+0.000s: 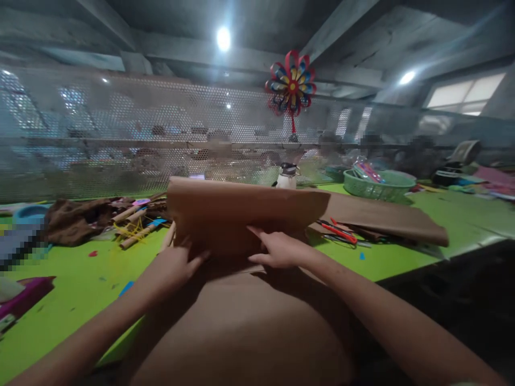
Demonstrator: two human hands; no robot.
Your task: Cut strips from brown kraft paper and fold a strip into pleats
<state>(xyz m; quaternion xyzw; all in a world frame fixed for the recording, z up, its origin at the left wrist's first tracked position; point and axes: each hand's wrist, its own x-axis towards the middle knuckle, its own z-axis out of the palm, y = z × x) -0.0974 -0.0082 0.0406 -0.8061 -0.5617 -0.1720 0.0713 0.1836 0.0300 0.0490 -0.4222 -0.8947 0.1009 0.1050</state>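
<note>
We note a brown paper sheet (pixel 241 214) lying across the green table (pixel 80 289), under both hands. The left hand (pixel 177 268) and right hand (pixel 279 251) lie flat on it, fingers stretched out and unclenched, gripping nothing. Just beyond the fingers the sheet's far part stands folded up. Red-handled tools (pixel 340 233) lie right of the right fingers, and a green basket (pixel 378 185) sits farther beyond them.

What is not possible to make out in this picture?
Head view, white bottle: lower part hidden behind the raised brown paper.
Head view, mesh screen: everything behind it blurred.
Head view, pink object: cut off by the left edge.
Head view, left hand and right hand: cover the paper's crease.
</note>
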